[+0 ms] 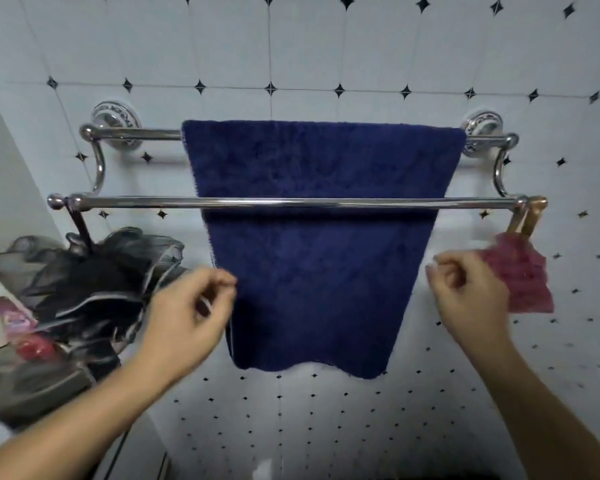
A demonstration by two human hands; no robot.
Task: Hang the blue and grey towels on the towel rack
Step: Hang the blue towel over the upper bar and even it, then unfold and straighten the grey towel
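Blue towel [312, 258] hangs draped over the rear, upper bar of the chrome towel rack [291, 202], which is fixed to a white tiled wall [326, 57] with small dark diamond insets. The towel falls behind the front, lower bar, which crosses it about a third of the way down. Bottom hem is slightly wavy, lower at the right corner. Grey towel: not identifiable in this view.

Left hand [191, 317] is raised just beside the towel's left edge, fingers curled inward with thumb and forefinger close together; fingertips sit at the edge of the cloth, but whether they actually pinch it cannot be told. Right hand [465, 292] is raised near the towel's right edge, a narrow gap of wall showing between them; fingers curled loosely, holding nothing visible. Both are motion-blurred.

A black and grey mesh bath sponge [104, 282] hangs from the left end of the front bar. A pink mesh pouch [523, 275] hangs from a brown clip [527, 220] at the right end, partly behind the right hand.
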